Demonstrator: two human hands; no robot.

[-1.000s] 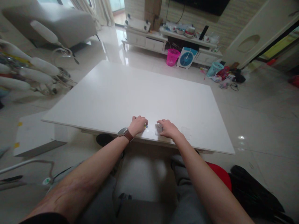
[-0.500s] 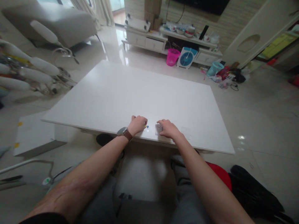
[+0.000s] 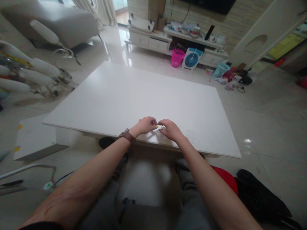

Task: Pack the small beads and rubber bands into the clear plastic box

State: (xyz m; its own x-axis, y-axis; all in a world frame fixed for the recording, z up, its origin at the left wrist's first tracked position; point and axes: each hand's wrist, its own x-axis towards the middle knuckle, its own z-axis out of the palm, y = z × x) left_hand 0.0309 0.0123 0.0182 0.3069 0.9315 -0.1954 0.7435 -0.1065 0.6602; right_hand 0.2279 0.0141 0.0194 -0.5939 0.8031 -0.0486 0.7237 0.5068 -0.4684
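Observation:
My left hand (image 3: 147, 125), with a watch (image 3: 127, 135) on a brown strap at its wrist, is closed at the fingertips on a small yellow piece (image 3: 156, 126) too small to name. My right hand (image 3: 170, 129) is curled just to the right of it, fingertips almost meeting the left ones. A small clear piece (image 3: 163, 128) shows between its thumb and fingers. Both hands are over the near edge of the white table (image 3: 144, 92). Faint clear, flat pieces (image 3: 191, 135) lie on the tabletop right of my right hand.
Past the table stand a pink basket (image 3: 177, 58), a blue-and-white fan (image 3: 192, 59) and a low white cabinet (image 3: 158, 45). White padded chairs (image 3: 39, 68) are on the left, by a white box (image 3: 35, 135). A red thing (image 3: 225, 179) and black fabric (image 3: 261, 195) are at the lower right.
My left hand has moved right with the small piece. My right hand has lifted slightly from the table with the clear piece, and the two hands are now almost together.

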